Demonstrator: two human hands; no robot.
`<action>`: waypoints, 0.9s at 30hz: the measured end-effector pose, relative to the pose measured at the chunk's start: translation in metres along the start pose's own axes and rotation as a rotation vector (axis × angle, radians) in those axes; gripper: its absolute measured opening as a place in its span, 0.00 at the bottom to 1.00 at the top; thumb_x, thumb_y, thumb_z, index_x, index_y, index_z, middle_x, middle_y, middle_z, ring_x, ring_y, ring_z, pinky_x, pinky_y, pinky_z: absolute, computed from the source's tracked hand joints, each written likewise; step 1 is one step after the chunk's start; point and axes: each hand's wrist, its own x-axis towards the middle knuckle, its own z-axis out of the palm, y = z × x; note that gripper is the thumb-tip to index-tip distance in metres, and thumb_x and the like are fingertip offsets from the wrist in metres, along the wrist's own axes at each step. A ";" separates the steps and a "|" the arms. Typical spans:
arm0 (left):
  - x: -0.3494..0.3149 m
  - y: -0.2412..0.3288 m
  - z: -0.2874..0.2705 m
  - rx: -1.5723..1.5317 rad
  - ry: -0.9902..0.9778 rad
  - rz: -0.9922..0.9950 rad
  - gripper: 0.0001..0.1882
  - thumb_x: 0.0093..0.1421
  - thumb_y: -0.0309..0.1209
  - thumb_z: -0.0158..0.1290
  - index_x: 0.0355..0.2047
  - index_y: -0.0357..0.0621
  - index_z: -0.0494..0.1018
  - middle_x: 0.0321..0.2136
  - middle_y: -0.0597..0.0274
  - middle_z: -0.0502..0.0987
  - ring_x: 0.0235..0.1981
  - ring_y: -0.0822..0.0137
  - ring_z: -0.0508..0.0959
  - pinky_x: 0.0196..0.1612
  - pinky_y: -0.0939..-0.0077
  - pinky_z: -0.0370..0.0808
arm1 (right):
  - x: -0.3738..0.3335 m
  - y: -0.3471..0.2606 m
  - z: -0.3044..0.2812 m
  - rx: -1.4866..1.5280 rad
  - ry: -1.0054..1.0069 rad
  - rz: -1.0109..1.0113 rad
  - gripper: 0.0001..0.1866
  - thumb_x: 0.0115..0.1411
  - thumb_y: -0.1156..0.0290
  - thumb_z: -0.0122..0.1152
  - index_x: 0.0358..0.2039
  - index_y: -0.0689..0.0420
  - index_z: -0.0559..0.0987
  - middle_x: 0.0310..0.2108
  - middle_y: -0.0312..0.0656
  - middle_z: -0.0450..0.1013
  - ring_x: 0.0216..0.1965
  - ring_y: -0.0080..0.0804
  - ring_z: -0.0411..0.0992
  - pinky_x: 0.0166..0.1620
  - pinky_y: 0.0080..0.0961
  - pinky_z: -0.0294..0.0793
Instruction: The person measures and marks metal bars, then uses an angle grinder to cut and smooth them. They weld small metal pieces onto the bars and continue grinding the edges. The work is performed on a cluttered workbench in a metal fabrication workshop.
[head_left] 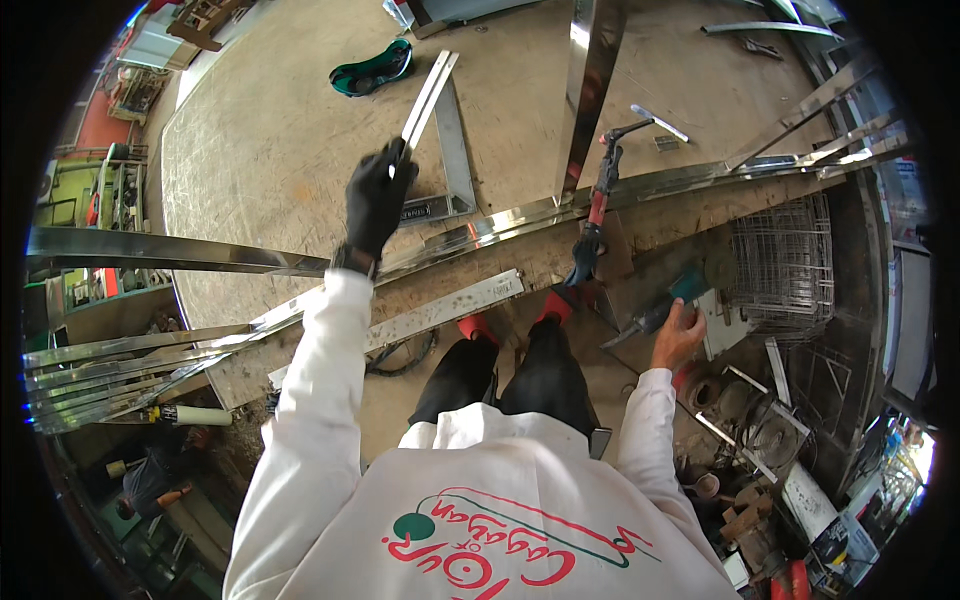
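My left hand, in a black glove, is closed around a narrow shiny metal bar above the worktable. Beneath the bar lies a flat metal square, its corner near the table's front edge. My bare right hand is lower down, off the table's front edge. Its fingers curl against the body of a teal and dark angle grinder, and the palm side is hidden. A welding torch with a dark head and red handle rests across the long shiny metal tubes along the table's front.
An upright shiny post rises from the tubes. A green-rimmed goggle-like object and a white marker-like stick lie on the worktable. At the right stand a wire mesh stack and metal scrap. A spotted flat bar lies below the front edge.
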 end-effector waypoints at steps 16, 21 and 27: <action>-0.251 0.063 -0.064 -0.311 -0.426 -0.627 0.12 0.64 0.22 0.60 0.48 0.39 0.83 0.39 0.53 0.85 0.41 0.65 0.83 0.46 0.69 0.79 | -0.206 -0.172 0.021 0.740 -1.360 0.641 0.20 0.68 0.60 0.68 0.39 0.70 0.82 0.36 0.52 0.83 0.34 0.34 0.84 0.35 0.27 0.87; -0.230 -0.058 -0.032 -0.068 -0.429 -0.200 0.11 0.63 0.24 0.57 0.44 0.42 0.84 0.38 0.48 0.84 0.39 0.49 0.83 0.43 0.61 0.79 | -0.215 -0.165 0.073 0.477 -1.366 0.446 0.22 0.67 0.57 0.67 0.38 0.69 0.82 0.31 0.48 0.82 0.27 0.30 0.81 0.29 0.26 0.82; -0.265 -0.084 -0.008 0.075 -0.235 -0.117 0.11 0.62 0.31 0.58 0.44 0.57 0.84 0.36 0.59 0.81 0.41 0.49 0.79 0.44 0.55 0.74 | -0.180 -0.161 0.053 0.388 -0.950 0.243 0.14 0.66 0.64 0.65 0.39 0.64 0.83 0.28 0.40 0.81 0.24 0.21 0.76 0.26 0.20 0.76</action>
